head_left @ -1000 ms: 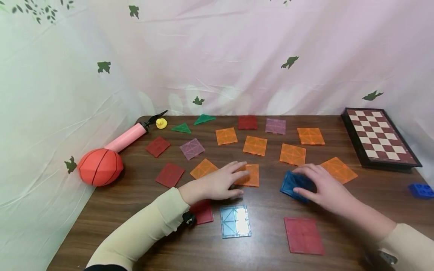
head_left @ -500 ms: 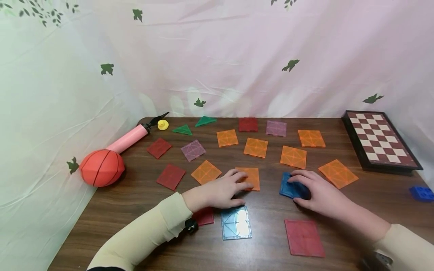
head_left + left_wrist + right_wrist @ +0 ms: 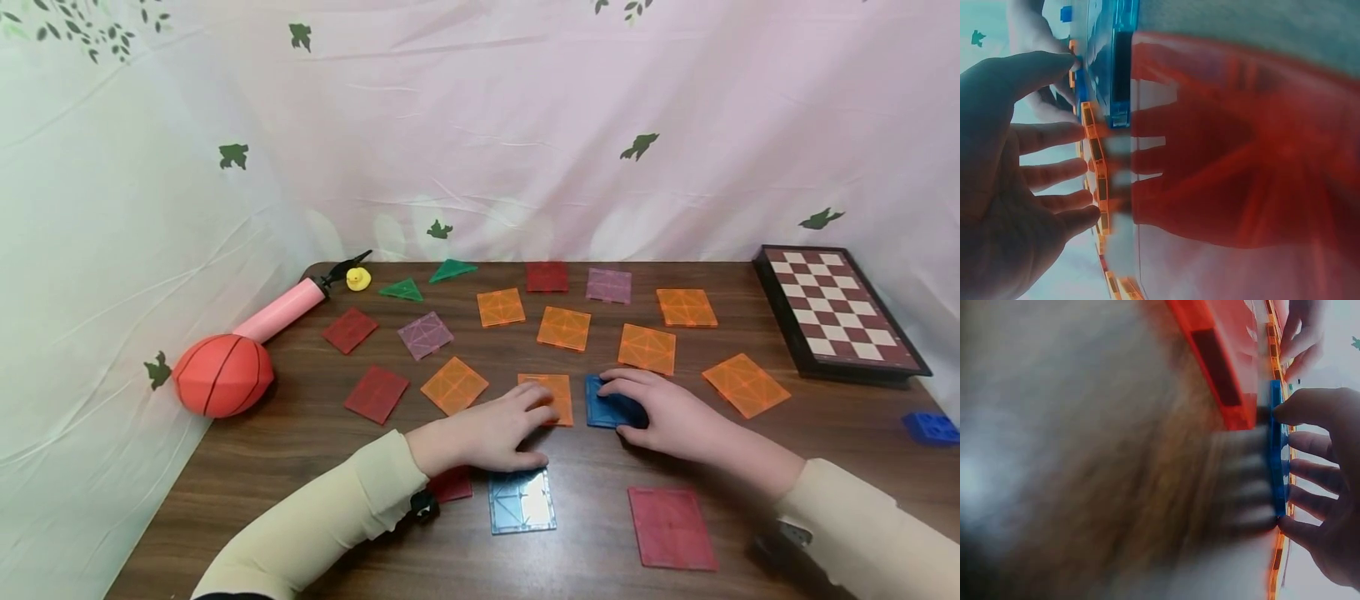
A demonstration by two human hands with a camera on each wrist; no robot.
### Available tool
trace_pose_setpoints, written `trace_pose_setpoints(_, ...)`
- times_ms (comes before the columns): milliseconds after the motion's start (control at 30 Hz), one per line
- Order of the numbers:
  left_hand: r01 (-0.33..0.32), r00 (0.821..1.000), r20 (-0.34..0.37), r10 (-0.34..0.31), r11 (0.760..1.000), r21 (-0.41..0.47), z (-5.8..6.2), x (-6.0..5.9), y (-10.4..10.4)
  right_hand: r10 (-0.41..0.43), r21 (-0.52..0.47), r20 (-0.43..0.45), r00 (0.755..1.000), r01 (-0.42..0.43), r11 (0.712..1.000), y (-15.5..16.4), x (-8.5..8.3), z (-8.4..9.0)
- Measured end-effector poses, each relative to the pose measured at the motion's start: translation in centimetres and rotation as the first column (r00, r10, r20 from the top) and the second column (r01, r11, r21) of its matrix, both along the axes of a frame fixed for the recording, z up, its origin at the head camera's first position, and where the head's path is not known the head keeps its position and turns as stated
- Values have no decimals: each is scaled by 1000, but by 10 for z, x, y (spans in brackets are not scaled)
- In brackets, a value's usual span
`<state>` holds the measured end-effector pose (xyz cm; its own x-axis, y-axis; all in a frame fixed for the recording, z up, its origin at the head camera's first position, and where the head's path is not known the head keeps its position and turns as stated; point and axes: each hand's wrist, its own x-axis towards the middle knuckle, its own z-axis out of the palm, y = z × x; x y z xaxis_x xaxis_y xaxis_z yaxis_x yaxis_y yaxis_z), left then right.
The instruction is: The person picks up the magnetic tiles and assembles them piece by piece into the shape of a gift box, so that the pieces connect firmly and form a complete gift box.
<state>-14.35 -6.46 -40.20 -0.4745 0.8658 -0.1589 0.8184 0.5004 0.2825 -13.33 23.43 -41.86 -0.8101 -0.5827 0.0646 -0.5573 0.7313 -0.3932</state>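
My left hand (image 3: pixel 542 423) lies flat on the table, its straight fingers resting on an orange square tile (image 3: pixel 557 392). The left wrist view shows those fingers (image 3: pixel 1079 164) touching that orange tile's edge (image 3: pixel 1094 156). My right hand (image 3: pixel 637 412) grips a dark blue square tile (image 3: pixel 602 410) by its edges. The tile lies flat, and its left edge sits right beside the orange one. In the right wrist view the thumb and fingertips (image 3: pixel 1297 487) press along the blue tile (image 3: pixel 1275 444), with a red tile (image 3: pixel 1222 356) close to the camera.
A light blue tile (image 3: pixel 521 500) and red tiles (image 3: pixel 671 527) lie near me. Several orange, red and purple tiles and two green triangles (image 3: pixel 401 289) spread behind. A basketball (image 3: pixel 222 372), pink pump (image 3: pixel 281 308) and yellow duck (image 3: pixel 357 278) sit left; a chessboard (image 3: pixel 840 312) and blue block (image 3: pixel 930 427) right.
My right hand lowered the blue tile flat and slid it left until it sits beside the orange tile. My left hand stayed on the orange tile.
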Motion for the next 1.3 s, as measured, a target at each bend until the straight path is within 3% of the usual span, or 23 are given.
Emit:
trace_pose_setpoints(833,28,999,33,-29,999,20,0,-2,-1,64,-27,43,997,-63,998,-12,-16,3)
trace_pose_setpoints(967,39,999,32,-40,999,18,-1,-3,0,47,-56,38,998,-45,997,-11,-29,9)
trace_pose_setpoints(1167,32,999,36,-33,999,31,-2,-3,1,30,-78,-39,999,-33,996,-21,-64,13)
trace_pose_setpoints(1300,31,999,36,-32,999,43,-1,-4,1,40,-61,-28,999,-42,997,-33,-82,14)
